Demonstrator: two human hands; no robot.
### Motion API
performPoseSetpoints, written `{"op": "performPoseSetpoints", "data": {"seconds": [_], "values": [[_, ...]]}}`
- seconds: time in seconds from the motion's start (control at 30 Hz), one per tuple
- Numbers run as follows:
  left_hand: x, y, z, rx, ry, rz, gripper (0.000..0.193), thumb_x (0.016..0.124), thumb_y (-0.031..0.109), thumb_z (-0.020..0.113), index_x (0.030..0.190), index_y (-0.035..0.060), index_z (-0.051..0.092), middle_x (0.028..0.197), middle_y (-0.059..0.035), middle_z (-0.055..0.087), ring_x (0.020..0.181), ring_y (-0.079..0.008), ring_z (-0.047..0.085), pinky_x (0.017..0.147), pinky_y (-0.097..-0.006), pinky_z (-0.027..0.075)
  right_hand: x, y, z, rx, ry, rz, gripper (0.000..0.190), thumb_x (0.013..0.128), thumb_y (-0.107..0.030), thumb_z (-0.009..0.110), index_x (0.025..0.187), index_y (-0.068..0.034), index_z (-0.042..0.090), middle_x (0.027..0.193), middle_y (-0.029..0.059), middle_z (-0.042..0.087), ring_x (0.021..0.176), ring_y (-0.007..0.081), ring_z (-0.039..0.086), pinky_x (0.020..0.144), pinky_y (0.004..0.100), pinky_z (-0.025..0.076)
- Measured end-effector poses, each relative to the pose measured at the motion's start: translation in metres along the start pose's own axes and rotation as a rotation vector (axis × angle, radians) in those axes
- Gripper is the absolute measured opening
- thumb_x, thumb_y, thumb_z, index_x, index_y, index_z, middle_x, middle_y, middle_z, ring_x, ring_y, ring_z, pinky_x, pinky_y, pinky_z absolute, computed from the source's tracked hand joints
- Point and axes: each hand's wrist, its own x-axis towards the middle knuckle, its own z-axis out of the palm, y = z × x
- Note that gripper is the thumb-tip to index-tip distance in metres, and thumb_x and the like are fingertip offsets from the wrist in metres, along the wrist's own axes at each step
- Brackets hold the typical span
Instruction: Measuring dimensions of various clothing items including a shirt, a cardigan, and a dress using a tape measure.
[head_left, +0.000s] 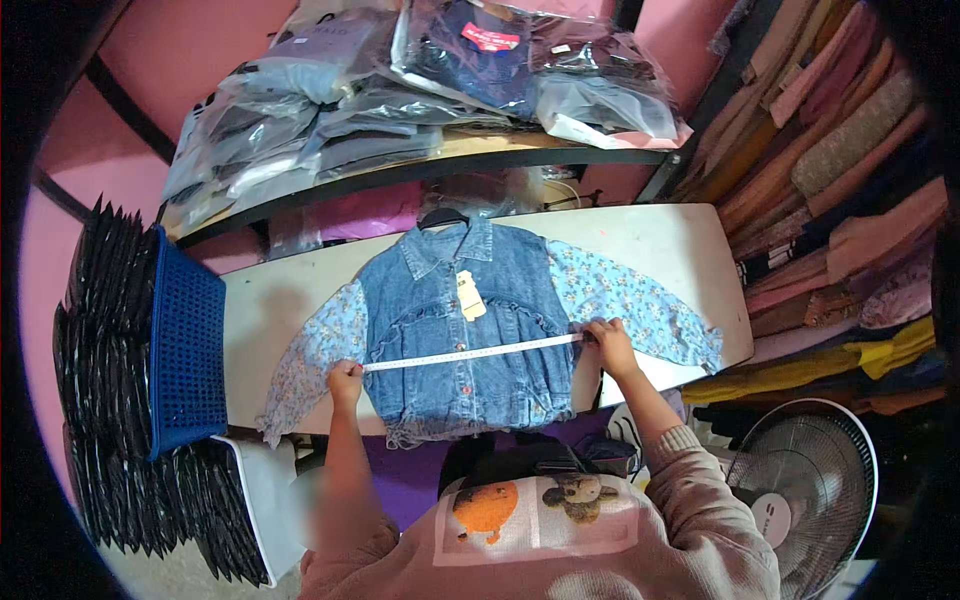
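Note:
A blue denim jacket (442, 322) with floral-print sleeves lies spread on a white table, its hem towards me. A black hanger (442, 217) shows at its collar, and a yellowish paper tag (470, 296) rests on its front. Across the body runs a white measuring tape (472, 353), slightly slanted. My left hand (346, 381) pinches one end at the left side, beside the floral sleeve. At the right side, my right hand (609, 345) grips the tape's other end, near the armpit; a dark piece shows between those fingers.
Plastic-wrapped garments (360, 97) fill a shelf behind the white table (675, 232). On the left, a blue plastic basket (187, 345) stands beside stacked black plastic packets (105, 360). Hanging clothes (832, 195) line the right side, above a pedestal fan (802, 487). A white bin (266, 502) sits low left.

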Motion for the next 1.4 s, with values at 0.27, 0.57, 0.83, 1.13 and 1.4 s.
{"op": "performPoseSetpoints", "data": {"seconds": [0.27, 0.57, 0.83, 1.13, 1.4], "values": [[0.012, 0.051, -0.006, 0.391, 0.048, 0.011, 0.005, 0.074, 0.007, 0.062, 0.077, 0.0024, 0.06, 0.075, -0.0169, 0.061, 0.074, -0.0354, 0.06, 0.067, -0.0425, 0.048, -0.019, 0.007, 0.003, 0.139, 0.163, 0.054, 0.028, 0.069, 0.001, 0.059, 0.096, -0.007, 0.06, 0.095, 0.0127, 0.059, 0.092, 0.0345, 0.051, 0.08, 0.0411, 0.042], [0.052, 0.234, 0.086, -0.078, -0.169, 0.624, 0.002, 0.074, 0.002, 0.058, 0.075, 0.0014, 0.056, 0.075, -0.016, 0.059, 0.075, -0.0349, 0.057, 0.066, -0.0406, 0.044, -0.1, 0.109, -0.064, 0.13, 0.423, 0.355, 0.031, 0.066, 0.0, 0.066, 0.095, -0.007, 0.061, 0.089, 0.0123, 0.06, 0.087, 0.0305, 0.054, 0.076, 0.0378, 0.043], [0.054, 0.382, 0.21, -0.182, -0.294, 0.675, 0.005, 0.073, 0.001, 0.06, 0.078, 0.0021, 0.058, 0.075, -0.0158, 0.06, 0.073, -0.0313, 0.06, 0.066, -0.0396, 0.046, -0.147, 0.202, -0.118, -0.092, 0.544, 0.6, 0.031, 0.066, 0.0, 0.063, 0.095, -0.009, 0.06, 0.091, 0.0124, 0.059, 0.089, 0.033, 0.052, 0.078, 0.04, 0.043], [0.058, 0.399, 0.245, 0.01, -0.23, 0.59, 0.005, 0.076, 0.006, 0.06, 0.079, 0.0021, 0.058, 0.082, -0.0179, 0.06, 0.079, -0.0363, 0.058, 0.068, -0.0436, 0.045, -0.139, 0.248, -0.093, -0.105, 0.523, 0.704, 0.029, 0.064, -0.001, 0.064, 0.092, -0.009, 0.062, 0.089, 0.0141, 0.059, 0.091, 0.0345, 0.053, 0.079, 0.041, 0.044], [0.067, 0.389, 0.222, -0.185, -0.264, 0.619, 0.004, 0.075, 0.004, 0.062, 0.078, 0.0033, 0.06, 0.074, -0.0148, 0.061, 0.069, -0.0298, 0.061, 0.063, -0.0368, 0.047, -0.119, 0.239, -0.118, 0.011, 0.47, 0.535, 0.033, 0.061, -0.001, 0.066, 0.093, -0.007, 0.061, 0.085, 0.0151, 0.06, 0.084, 0.0342, 0.057, 0.075, 0.0386, 0.045]]}}
